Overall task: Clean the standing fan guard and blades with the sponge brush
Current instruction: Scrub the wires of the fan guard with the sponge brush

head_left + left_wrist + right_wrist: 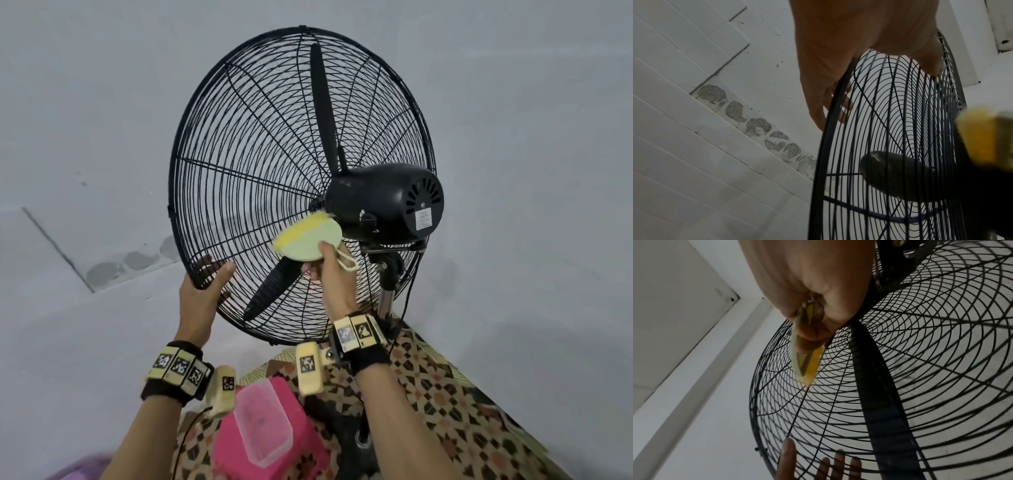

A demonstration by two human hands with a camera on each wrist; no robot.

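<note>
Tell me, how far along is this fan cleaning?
Mid-job, seemingly. The right hand pinches the sponge brush, its yellow edge against the rear guard near the motor. The left hand grips the guard's rim, steadying it. Which wires are already clean I cannot tell. The blades sit enclosed behind the wires, seemingly not reached yet.

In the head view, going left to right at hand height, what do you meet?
Left hand gripping the guard rim → lower blade → right hand pinching the sponge brush → fan pole.
</note>
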